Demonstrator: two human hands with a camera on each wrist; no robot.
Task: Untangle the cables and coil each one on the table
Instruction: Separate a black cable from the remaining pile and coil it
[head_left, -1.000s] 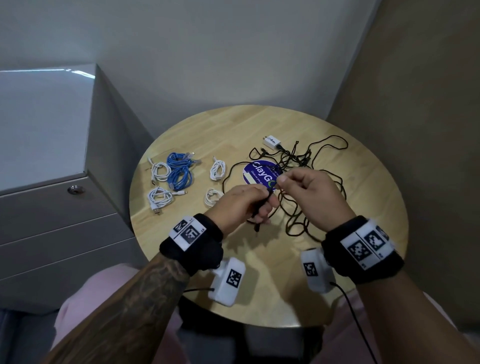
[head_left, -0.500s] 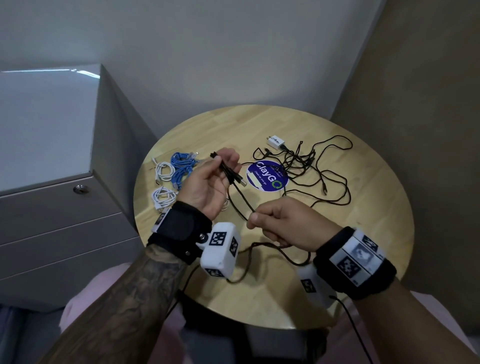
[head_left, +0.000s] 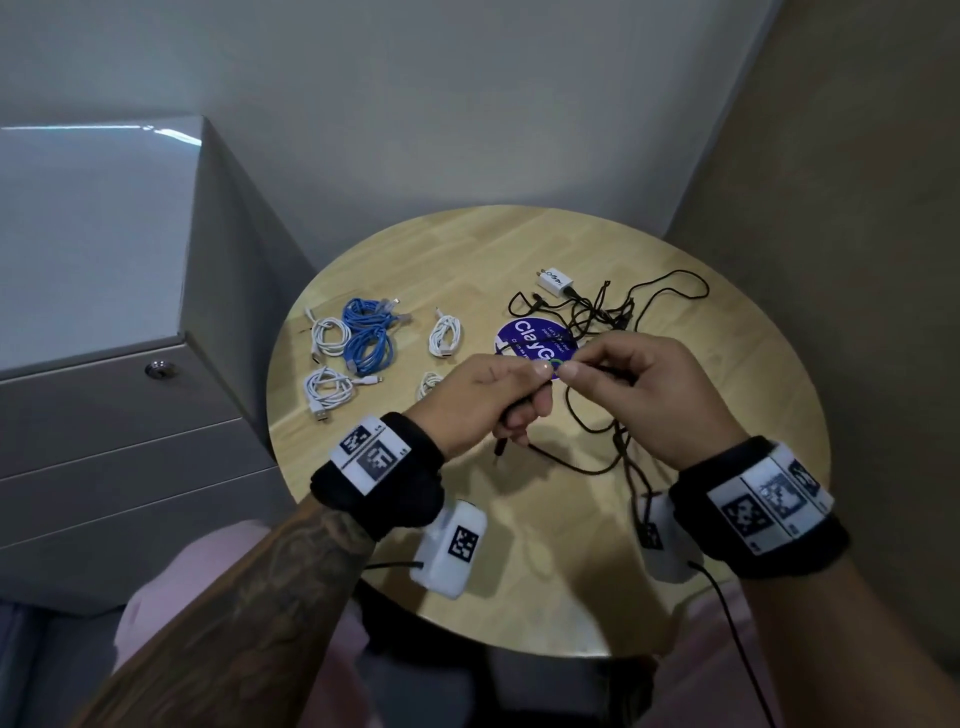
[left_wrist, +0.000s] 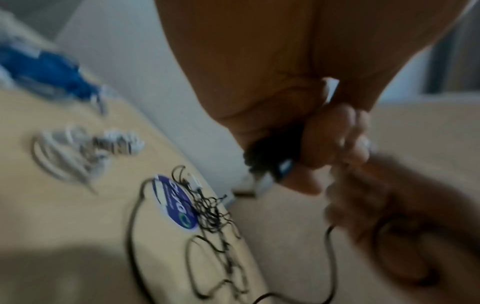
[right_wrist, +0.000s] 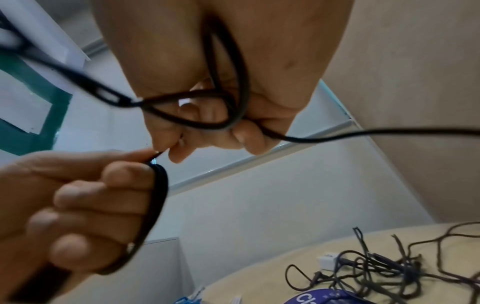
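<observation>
Round wooden table (head_left: 467, 249) in wall corner, grey cabinet (head_left: 130, 364) beside, both hands pinching black cable (head_left: 582, 462)

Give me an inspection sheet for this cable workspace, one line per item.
Surface: round light wooden table, with a round purple sticker.
Job's things: thin black cable, partly looped in the left hand.
Clutter: white wall charger.
Grippers: left hand grips the black loops; right hand pinches the same cable.
Cables: coiled white cables and coiled blue cables lie at the table's left; black tangle remains uncoiled.
Surroundings: grey drawer cabinet, walls.
</observation>
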